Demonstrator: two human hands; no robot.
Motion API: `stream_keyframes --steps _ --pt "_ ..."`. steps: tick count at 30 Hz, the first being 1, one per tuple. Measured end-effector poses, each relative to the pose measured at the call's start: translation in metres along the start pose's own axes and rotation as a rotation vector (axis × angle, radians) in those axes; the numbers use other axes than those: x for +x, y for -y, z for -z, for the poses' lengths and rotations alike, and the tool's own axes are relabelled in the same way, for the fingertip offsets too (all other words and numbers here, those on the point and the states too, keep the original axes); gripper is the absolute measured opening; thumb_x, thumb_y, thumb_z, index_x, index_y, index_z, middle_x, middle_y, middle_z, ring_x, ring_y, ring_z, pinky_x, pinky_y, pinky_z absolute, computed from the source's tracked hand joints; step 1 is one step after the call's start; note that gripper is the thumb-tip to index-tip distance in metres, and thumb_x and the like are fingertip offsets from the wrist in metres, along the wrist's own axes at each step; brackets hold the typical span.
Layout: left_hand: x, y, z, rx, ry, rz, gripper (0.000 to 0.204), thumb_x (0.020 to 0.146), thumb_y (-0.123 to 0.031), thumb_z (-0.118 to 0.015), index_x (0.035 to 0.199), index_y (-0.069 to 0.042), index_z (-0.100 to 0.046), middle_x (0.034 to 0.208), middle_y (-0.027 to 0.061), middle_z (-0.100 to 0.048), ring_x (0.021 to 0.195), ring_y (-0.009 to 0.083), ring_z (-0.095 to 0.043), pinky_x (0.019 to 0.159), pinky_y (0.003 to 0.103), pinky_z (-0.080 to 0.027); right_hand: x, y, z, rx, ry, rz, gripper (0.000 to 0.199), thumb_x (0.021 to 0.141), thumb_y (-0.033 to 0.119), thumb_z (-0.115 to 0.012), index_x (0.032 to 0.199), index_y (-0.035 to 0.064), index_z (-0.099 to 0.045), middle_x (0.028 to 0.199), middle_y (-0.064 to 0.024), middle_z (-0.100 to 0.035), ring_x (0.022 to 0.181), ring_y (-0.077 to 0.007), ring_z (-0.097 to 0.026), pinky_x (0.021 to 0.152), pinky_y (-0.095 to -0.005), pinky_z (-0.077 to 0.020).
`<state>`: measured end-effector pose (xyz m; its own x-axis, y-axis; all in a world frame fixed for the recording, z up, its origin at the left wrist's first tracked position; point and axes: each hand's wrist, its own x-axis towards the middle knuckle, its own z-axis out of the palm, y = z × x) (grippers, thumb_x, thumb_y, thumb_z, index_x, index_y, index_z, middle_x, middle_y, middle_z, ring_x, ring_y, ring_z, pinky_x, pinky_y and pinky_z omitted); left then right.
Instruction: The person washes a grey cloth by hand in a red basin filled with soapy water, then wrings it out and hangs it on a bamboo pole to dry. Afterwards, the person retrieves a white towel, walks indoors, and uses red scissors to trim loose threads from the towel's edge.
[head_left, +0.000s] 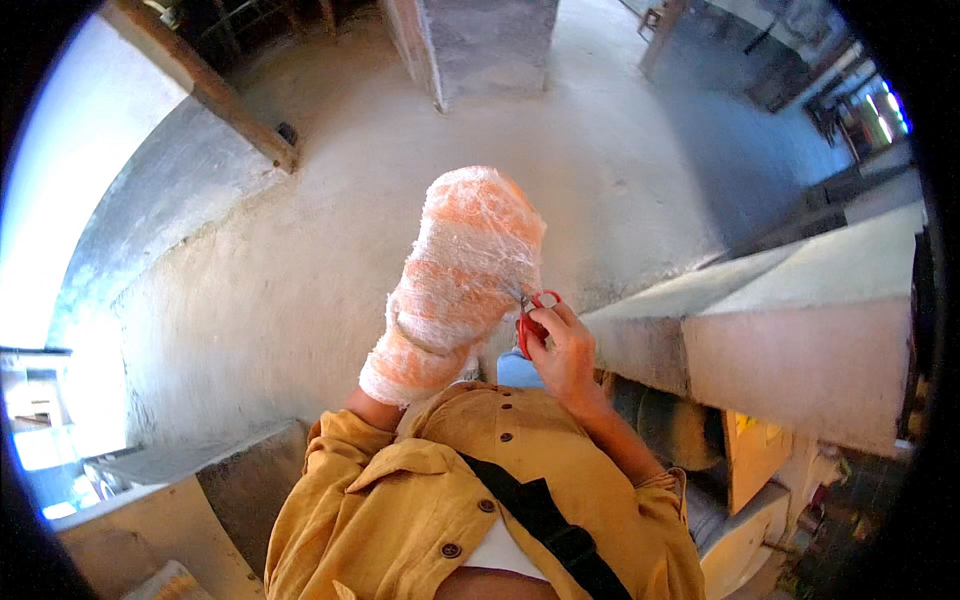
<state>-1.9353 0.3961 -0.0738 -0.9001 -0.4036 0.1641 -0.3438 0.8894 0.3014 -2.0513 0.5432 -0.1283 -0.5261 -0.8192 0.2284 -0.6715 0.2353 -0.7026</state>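
Note:
A thick wrapping of white gauze-like bandage [460, 270] with orange patches showing through covers my left hand and most of that forearm. Below its lower end a strip of my bare left wrist [374, 408] shows before the tan sleeve. The wrapping hides my left fingers entirely. Beside it, my right hand [566, 358] is closed on a pair of scissors [547, 298] with red handles. The small metal blades lie against the wrapping's right side, near its middle. Whether the blades are apart or together is too small to make out.
Bare concrete floor [240, 270] spreads out ahead. A concrete pillar [490, 50] rises at the far middle. On the right runs a pale ledge [790, 340], with a yellow-orange board [752, 460] beneath it. A dark strap [540, 520] crosses my tan shirt [390, 510].

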Motion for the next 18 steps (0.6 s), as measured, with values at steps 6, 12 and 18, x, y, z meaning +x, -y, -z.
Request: stream_keyframes --steps 6,12,18 --pt "0.025 0.015 0.018 0.215 -0.185 -0.016 0.046 0.076 -0.021 -0.061 0.121 -0.016 -0.051 0.123 0.0086 -0.049 0.116 0.0269 -0.044 0.098 0.037 -0.035 0.054 -0.009 0.031 -0.153 -0.156 0.383 0.028 0.060 0.007 -0.072 0.086 0.0129 -0.064 0.098 -0.0059 -0.053 0.082 -0.0245 -0.049 0.069 -0.0363 -0.0408" --pt "0.063 -0.005 0.061 -0.039 -0.071 0.062 0.061 0.072 -0.025 -0.068 0.126 -0.011 -0.045 0.125 0.0103 -0.047 0.121 0.0260 -0.039 0.101 0.035 -0.032 0.104 -0.015 0.059 -0.227 -0.081 0.480 0.027 0.061 0.008 -0.071 0.086 0.0112 -0.062 0.110 -0.0098 -0.052 0.096 -0.0321 -0.049 0.079 -0.0403 -0.0387" --pt "0.048 0.054 0.041 -0.432 -0.231 -0.093 0.066 0.076 -0.026 -0.068 0.131 -0.008 -0.038 0.130 0.0086 -0.045 0.122 0.0226 -0.039 0.103 0.034 -0.030 0.130 -0.006 0.044 0.159 -0.073 0.281 0.029 0.064 0.001 -0.069 0.089 0.0073 -0.054 0.098 -0.0109 -0.058 0.089 -0.0261 -0.054 0.079 -0.0362 -0.0406"
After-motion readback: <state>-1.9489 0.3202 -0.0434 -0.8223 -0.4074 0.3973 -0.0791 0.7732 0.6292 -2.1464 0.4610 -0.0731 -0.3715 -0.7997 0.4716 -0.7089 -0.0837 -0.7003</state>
